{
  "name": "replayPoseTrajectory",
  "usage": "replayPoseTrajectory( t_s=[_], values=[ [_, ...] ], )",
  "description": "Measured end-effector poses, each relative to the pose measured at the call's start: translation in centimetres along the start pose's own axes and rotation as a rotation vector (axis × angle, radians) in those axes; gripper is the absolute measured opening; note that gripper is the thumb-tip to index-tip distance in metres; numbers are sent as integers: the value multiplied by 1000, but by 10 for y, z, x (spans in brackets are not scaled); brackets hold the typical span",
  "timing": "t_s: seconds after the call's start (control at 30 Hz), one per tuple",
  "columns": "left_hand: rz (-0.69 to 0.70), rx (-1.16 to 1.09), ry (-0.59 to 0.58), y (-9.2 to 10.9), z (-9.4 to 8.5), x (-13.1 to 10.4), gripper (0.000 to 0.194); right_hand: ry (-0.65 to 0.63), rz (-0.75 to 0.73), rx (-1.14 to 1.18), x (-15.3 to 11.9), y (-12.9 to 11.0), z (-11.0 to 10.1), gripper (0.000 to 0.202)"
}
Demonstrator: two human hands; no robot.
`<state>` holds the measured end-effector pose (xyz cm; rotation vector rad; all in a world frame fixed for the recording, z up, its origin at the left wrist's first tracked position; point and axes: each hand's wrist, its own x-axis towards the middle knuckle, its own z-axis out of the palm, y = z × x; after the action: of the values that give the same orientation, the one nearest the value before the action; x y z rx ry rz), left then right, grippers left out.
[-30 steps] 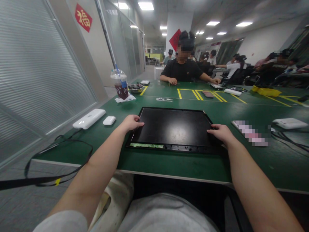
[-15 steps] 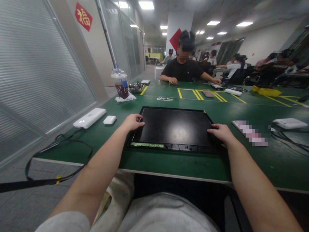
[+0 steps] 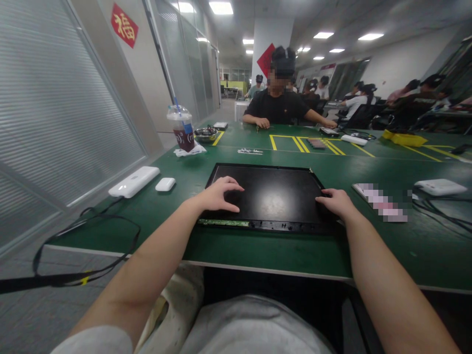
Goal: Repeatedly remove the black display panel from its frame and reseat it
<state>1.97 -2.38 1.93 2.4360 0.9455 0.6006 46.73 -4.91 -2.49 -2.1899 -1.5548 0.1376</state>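
Note:
A black flat display panel [image 3: 273, 191] lies on the green table in front of me, with a green circuit strip [image 3: 224, 223] along the left part of its near edge. Over the panel's left part is my left hand [image 3: 221, 194], its thumb and fingers spread apart and holding nothing; whether it touches the surface I cannot tell. At the right edge of the panel, my right hand [image 3: 335, 200] grips the frame between thumb and fingers.
On the green table [image 3: 258, 250] are a white power bank [image 3: 134, 182] with cables, a white case [image 3: 165, 184], a drink cup [image 3: 182, 130], a metal bowl [image 3: 205, 134] and a blurred phone-like item [image 3: 381, 202]. A person [image 3: 280, 105] sits opposite.
My left hand has let go of the panel's left edge and moved right over the surface, its fingers opening. My right hand stays at the right edge.

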Motion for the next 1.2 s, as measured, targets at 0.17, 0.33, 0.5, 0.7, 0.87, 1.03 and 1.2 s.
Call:
replayPoseTrajectory(
  t_s=[0.17, 0.33, 0.5, 0.7, 0.87, 1.03, 1.2],
  values=[
    [95, 19, -89, 6, 6, 1, 66, -48, 57, -33, -2, -6, -3, 47],
    [142, 30, -151, 16, 5, -1, 61, -62, 65, -46, -3, -8, -5, 48],
    [169, -8, -178, 23, 5, 0, 51, -60, 55, -51, -3, -8, -5, 43],
    [191, -27, -179, 25, 4, 0, 43, -51, 17, -65, -3, -7, -5, 50],
    [220, -45, -173, 26, 5, 1, 39, -51, 11, -73, -3, -6, -3, 54],
    [241, -56, -181, 28, 6, 2, 37, -57, 27, -69, -3, -6, -3, 58],
    [259, -67, -185, 31, 8, 2, 37, -71, 33, -37, -2, -6, -3, 55]
  ],
)
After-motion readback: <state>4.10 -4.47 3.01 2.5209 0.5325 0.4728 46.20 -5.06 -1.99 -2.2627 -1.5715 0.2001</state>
